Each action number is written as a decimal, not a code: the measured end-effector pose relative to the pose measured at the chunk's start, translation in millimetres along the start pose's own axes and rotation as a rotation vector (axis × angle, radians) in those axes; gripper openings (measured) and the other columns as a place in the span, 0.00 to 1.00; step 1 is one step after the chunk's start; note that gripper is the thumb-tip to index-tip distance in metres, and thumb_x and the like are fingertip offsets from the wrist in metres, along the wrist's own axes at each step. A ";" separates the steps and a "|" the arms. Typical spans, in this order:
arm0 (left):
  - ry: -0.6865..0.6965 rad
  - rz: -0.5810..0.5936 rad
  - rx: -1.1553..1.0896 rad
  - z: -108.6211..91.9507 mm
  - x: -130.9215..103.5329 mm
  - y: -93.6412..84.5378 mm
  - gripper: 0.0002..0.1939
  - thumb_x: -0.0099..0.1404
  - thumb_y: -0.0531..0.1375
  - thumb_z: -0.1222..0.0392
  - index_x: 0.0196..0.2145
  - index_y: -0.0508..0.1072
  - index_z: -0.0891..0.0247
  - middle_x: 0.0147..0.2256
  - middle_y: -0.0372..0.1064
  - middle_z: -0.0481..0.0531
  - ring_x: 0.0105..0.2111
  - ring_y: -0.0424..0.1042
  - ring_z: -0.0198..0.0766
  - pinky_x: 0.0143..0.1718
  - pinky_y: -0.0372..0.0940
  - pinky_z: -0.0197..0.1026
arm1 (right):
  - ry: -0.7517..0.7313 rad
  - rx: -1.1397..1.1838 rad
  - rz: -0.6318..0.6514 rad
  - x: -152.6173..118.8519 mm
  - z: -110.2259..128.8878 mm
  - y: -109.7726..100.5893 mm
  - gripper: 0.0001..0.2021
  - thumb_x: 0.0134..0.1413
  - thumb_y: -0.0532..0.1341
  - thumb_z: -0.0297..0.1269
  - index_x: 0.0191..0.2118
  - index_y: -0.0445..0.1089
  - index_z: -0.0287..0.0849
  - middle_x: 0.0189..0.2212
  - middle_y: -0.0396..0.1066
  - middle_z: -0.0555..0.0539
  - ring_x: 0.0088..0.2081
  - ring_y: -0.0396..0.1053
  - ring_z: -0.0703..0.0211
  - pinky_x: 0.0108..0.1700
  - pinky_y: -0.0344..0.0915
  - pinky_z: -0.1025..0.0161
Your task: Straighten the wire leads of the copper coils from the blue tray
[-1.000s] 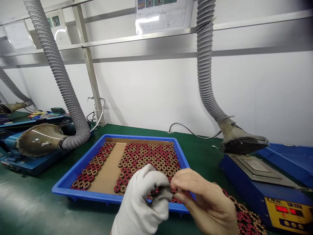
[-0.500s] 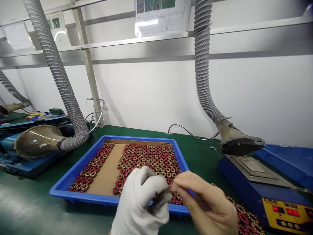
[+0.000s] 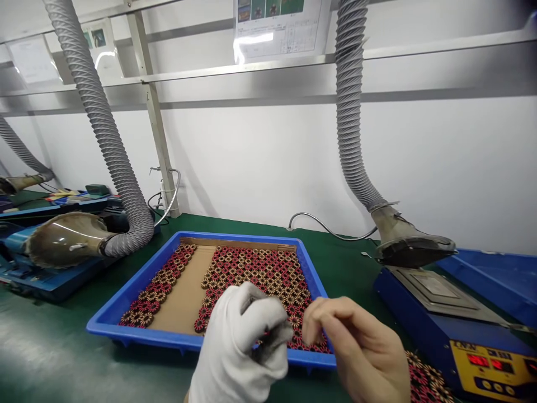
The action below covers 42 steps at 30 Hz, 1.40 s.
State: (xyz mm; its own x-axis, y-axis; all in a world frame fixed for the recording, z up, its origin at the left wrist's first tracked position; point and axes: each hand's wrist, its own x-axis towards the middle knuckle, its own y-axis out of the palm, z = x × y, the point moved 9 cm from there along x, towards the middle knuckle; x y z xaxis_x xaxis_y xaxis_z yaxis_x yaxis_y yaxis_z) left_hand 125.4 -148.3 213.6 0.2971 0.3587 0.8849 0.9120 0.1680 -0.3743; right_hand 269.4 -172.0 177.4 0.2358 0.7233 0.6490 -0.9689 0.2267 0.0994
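My left hand (image 3: 245, 344), in a white glove with dark smudges at the fingertips, is closed in front of the blue tray (image 3: 142, 334). Its fingers curl into a ring, and whatever they hold is hidden. Just to its right, my bare right hand (image 3: 356, 347) is bent with thumb and fingers drawn together, a small gap from the glove. I cannot make out anything in its grip. Behind both hands the tray holds many small flower-shaped wound coil rings (image 3: 251, 263), red and copper-coloured, laid flat in rows on cardboard (image 3: 184, 296).
More coil rings (image 3: 425, 380) lie on the green table right of my right hand. Beside them stands a blue heated-plate unit (image 3: 419, 319) with red digits, under an extraction hood (image 3: 415, 249). Another hood (image 3: 67, 240) hangs at left; a second blue tray (image 3: 499, 274) is far right.
My right hand has drawn away a little to the right, its fingertips parting from the gloved ones and curling inward. My left hand stays nearly in place.
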 end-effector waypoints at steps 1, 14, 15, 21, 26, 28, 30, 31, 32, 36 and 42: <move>-0.038 0.014 -0.056 4.4 -1.0 1.9 0.12 0.54 0.54 0.75 0.30 0.67 0.59 0.24 0.63 0.46 0.23 0.65 0.34 0.25 0.63 0.36 | -0.112 -0.120 -0.016 0.2 10.7 -0.2 0.07 0.61 0.61 0.27 0.37 0.76 0.45 0.26 0.75 0.51 0.29 0.72 0.60 0.34 0.67 0.65; -0.104 0.080 -0.262 5.9 2.2 8.7 0.10 0.55 0.54 0.75 0.27 0.66 0.61 0.22 0.61 0.45 0.22 0.63 0.31 0.23 0.63 0.31 | -0.370 -0.268 0.165 1.1 30.2 16.1 0.18 0.51 0.63 0.14 0.42 0.75 0.43 0.29 0.75 0.49 0.32 0.72 0.57 0.34 0.69 0.60; -0.107 0.072 -0.264 6.1 1.6 8.7 0.10 0.54 0.53 0.75 0.27 0.66 0.60 0.22 0.61 0.44 0.22 0.64 0.31 0.23 0.64 0.31 | -0.374 -0.266 0.158 0.7 31.0 15.7 0.18 0.52 0.63 0.14 0.42 0.75 0.43 0.29 0.76 0.49 0.32 0.72 0.57 0.34 0.69 0.59; -0.084 0.028 -0.271 3.7 0.0 5.5 0.11 0.57 0.54 0.75 0.30 0.67 0.60 0.23 0.62 0.45 0.22 0.64 0.31 0.22 0.65 0.31 | -0.448 -0.332 0.114 -4.6 38.3 14.5 0.19 0.50 0.63 0.12 0.42 0.76 0.42 0.30 0.76 0.48 0.31 0.72 0.57 0.34 0.70 0.59; -0.071 0.029 -0.262 1.7 1.4 3.9 0.10 0.58 0.55 0.74 0.29 0.67 0.59 0.23 0.63 0.45 0.23 0.65 0.32 0.23 0.65 0.32 | -0.475 -0.376 0.132 -4.7 40.5 16.7 0.19 0.50 0.63 0.13 0.43 0.76 0.41 0.30 0.76 0.47 0.32 0.72 0.57 0.33 0.71 0.59; -0.066 0.026 -0.253 1.8 0.2 4.4 0.10 0.58 0.55 0.74 0.29 0.66 0.59 0.23 0.63 0.45 0.23 0.65 0.33 0.24 0.65 0.33 | -0.493 -0.376 0.101 -4.7 42.0 15.5 0.20 0.49 0.63 0.12 0.44 0.76 0.41 0.30 0.75 0.47 0.31 0.72 0.56 0.33 0.71 0.59; -0.063 0.013 -0.249 2.4 -1.4 4.5 0.10 0.58 0.55 0.74 0.30 0.66 0.59 0.23 0.63 0.45 0.23 0.65 0.33 0.24 0.65 0.34 | -0.511 -0.374 0.074 -5.3 43.4 15.1 0.21 0.48 0.63 0.12 0.44 0.76 0.42 0.29 0.75 0.47 0.30 0.72 0.56 0.32 0.71 0.58; -0.063 0.007 -0.249 2.9 -2.1 4.5 0.10 0.58 0.54 0.74 0.30 0.66 0.59 0.23 0.62 0.45 0.23 0.64 0.33 0.24 0.65 0.34 | -0.515 -0.376 0.067 -5.6 43.7 15.3 0.22 0.48 0.63 0.11 0.44 0.76 0.42 0.29 0.76 0.47 0.30 0.72 0.56 0.32 0.71 0.58; -0.067 0.004 -0.249 3.6 -2.4 4.8 0.10 0.58 0.54 0.74 0.30 0.66 0.59 0.23 0.62 0.45 0.22 0.64 0.33 0.23 0.64 0.34 | -0.514 -0.379 0.069 -6.0 43.5 16.1 0.22 0.48 0.62 0.11 0.44 0.76 0.42 0.29 0.76 0.47 0.30 0.73 0.56 0.32 0.71 0.58; -0.059 0.016 -0.260 3.9 -1.0 5.8 0.10 0.58 0.54 0.75 0.30 0.66 0.59 0.23 0.63 0.45 0.22 0.64 0.31 0.23 0.64 0.33 | -0.436 -0.344 0.090 -3.6 36.3 16.0 0.18 0.50 0.63 0.13 0.42 0.76 0.42 0.29 0.75 0.48 0.31 0.72 0.57 0.34 0.70 0.60; -0.026 0.017 -0.271 1.7 3.1 2.8 0.10 0.56 0.53 0.75 0.29 0.66 0.60 0.22 0.63 0.45 0.21 0.64 0.31 0.22 0.64 0.32 | -0.303 -0.237 0.166 4.3 20.9 16.2 0.16 0.53 0.64 0.17 0.42 0.76 0.45 0.29 0.76 0.49 0.32 0.72 0.56 0.34 0.69 0.60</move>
State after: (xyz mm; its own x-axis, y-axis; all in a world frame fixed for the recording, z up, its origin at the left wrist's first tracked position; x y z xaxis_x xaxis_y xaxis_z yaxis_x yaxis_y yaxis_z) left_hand 128.3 -145.1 214.8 0.3089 0.3832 0.8705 0.9504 -0.0889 -0.2981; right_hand 253.2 -178.8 197.5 0.0104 0.5458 0.8378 -0.9393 0.2927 -0.1790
